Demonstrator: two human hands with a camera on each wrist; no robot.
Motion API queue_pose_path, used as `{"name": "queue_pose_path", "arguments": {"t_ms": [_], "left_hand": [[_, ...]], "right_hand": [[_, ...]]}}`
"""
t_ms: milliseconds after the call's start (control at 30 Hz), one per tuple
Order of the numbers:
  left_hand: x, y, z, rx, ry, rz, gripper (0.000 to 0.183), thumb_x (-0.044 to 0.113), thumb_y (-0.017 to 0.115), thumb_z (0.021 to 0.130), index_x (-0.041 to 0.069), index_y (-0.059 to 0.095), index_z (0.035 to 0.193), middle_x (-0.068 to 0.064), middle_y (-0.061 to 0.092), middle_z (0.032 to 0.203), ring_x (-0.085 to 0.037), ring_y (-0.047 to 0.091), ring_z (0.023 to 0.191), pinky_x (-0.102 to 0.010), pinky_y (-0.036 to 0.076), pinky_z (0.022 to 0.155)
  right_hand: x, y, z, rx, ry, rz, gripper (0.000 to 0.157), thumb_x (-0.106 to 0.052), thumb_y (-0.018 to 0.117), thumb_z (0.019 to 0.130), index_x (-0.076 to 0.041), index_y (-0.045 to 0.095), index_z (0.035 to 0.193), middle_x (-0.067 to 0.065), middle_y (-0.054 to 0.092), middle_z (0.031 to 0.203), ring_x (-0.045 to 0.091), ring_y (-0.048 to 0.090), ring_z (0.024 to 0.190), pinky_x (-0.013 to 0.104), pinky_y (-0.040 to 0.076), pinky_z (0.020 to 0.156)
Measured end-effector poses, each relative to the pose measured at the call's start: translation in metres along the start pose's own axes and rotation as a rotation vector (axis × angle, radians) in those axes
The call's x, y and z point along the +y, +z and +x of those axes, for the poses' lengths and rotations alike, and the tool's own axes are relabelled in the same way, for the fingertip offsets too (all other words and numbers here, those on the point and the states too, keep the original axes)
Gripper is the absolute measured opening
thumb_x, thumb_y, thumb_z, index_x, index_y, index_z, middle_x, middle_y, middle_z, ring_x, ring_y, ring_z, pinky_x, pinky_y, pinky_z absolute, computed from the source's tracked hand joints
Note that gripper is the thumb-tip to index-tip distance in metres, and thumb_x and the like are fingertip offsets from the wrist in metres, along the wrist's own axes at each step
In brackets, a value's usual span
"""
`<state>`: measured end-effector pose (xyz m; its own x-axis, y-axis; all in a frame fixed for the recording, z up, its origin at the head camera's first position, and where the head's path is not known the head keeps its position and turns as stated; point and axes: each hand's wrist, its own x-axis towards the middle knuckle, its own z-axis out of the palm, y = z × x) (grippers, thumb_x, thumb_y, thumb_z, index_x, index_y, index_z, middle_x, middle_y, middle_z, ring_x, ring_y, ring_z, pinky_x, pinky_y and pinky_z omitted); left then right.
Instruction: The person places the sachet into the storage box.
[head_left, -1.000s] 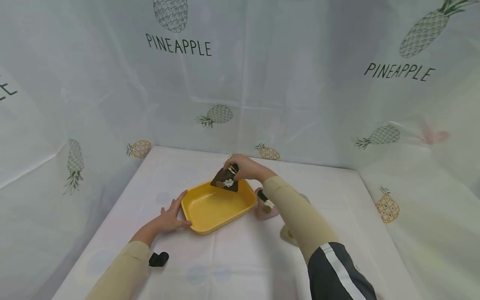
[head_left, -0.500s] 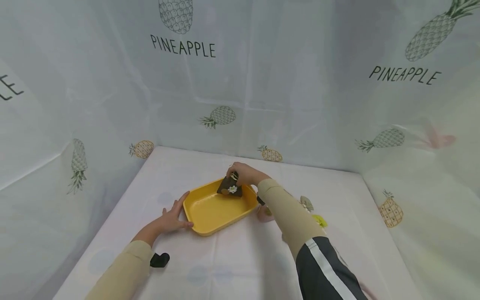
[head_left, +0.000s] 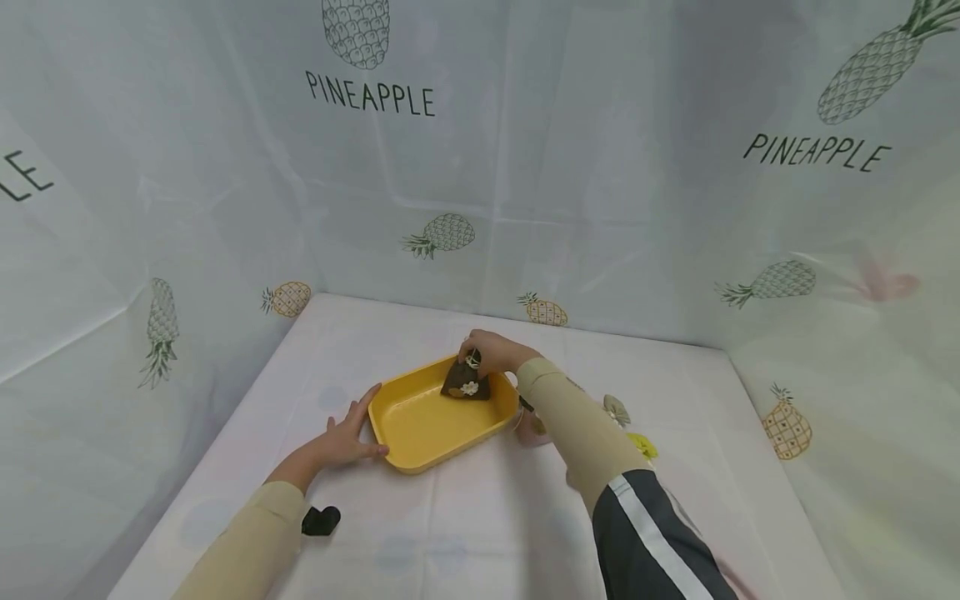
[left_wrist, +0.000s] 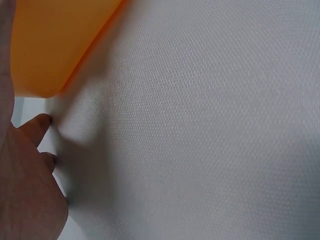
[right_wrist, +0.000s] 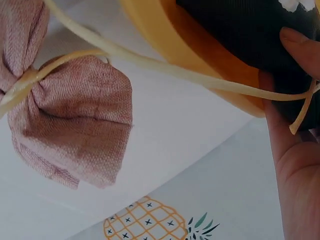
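Observation:
My right hand (head_left: 495, 353) pinches a dark drawstring pouch (head_left: 467, 383) by its gathered top, low in the right end of a yellow tray (head_left: 420, 425). A white flower decorates the pouch. Up close in the right wrist view, the thumb lies against the dark cloth (right_wrist: 225, 35) and a pale cord (right_wrist: 210, 82) trails from the hand. My left hand (head_left: 339, 443) touches the tray's left end, fingers spread and thumb at the near corner. In the left wrist view only part of that hand (left_wrist: 30, 195) shows beside the orange-looking tray wall (left_wrist: 55, 45).
Right of the tray lies a pink pouch (right_wrist: 85, 120), partly behind my right forearm. Past the sleeve show a greenish-beige pouch (head_left: 617, 410) and a yellow-green piece (head_left: 642, 444). A black piece (head_left: 321, 521) sits by my left wrist. Pineapple-print sheeting (head_left: 562, 167) surrounds the white table.
My right hand has lowered the dark pouch from above the tray's far rim down into its right end. The left hand stays at the tray's left end.

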<state>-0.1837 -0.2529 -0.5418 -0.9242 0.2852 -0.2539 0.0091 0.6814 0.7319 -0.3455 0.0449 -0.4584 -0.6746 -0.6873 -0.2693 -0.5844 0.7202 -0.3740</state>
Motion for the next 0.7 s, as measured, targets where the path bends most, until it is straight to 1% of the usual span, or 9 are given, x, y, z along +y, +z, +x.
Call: {"name": "queue_pose_path", "arguments": {"t_ms": [133,167,400,567,700], "left_hand": [[0.000,0.000,0.000,0.001,-0.001,0.004,0.119,0.048,0.079,0.077,0.024,-0.006,0.156,-0.019,0.001,0.162,-0.049,-0.008,0.143,-0.072,-0.018,0.101],[0.000,0.000,0.000,0.001,-0.003,0.006,0.119,0.048,0.079,0.077,0.024,-0.006,0.156,-0.019,0.002,0.162,-0.049,-0.008,0.143,-0.072,-0.018,0.101],[0.001,0.001,0.001,-0.007,-0.007,0.011,0.118,0.049,0.079,0.078,0.024,-0.006,0.156,-0.018,0.002,0.162,-0.048,-0.007,0.143,-0.072,-0.017,0.101],[0.000,0.001,0.001,-0.010,0.000,0.024,0.118,0.049,0.078,0.079,0.023,-0.006,0.156,-0.019,0.002,0.162,-0.050,-0.007,0.143,-0.073,-0.016,0.101],[0.002,-0.001,-0.001,-0.008,0.003,0.021,0.117,0.049,0.078,0.079,0.022,-0.006,0.156,-0.020,0.002,0.161,-0.050,-0.007,0.143,-0.073,-0.016,0.101]], "right_hand": [[-0.001,-0.002,-0.001,-0.015,-0.002,-0.008,0.041,0.000,0.081,0.078,-0.018,0.070,0.114,0.001,0.054,0.115,0.017,0.052,0.109,0.026,0.047,0.094],[-0.002,-0.002,-0.003,-0.013,-0.011,-0.016,0.042,0.000,0.081,0.078,-0.017,0.071,0.114,0.002,0.054,0.115,0.018,0.052,0.109,0.028,0.047,0.094],[-0.009,-0.010,-0.014,-0.041,-0.016,-0.010,0.054,0.003,0.078,0.078,-0.015,0.066,0.127,0.006,0.053,0.128,0.021,0.050,0.119,0.030,0.045,0.099],[-0.008,-0.010,-0.021,-0.029,-0.016,0.013,0.054,0.002,0.080,0.077,-0.017,0.066,0.126,0.005,0.053,0.131,0.021,0.049,0.123,0.032,0.043,0.103],[-0.003,-0.009,-0.030,-0.017,-0.032,0.032,0.053,-0.001,0.079,0.079,-0.018,0.065,0.128,0.002,0.052,0.133,0.019,0.048,0.124,0.030,0.042,0.103]]}}
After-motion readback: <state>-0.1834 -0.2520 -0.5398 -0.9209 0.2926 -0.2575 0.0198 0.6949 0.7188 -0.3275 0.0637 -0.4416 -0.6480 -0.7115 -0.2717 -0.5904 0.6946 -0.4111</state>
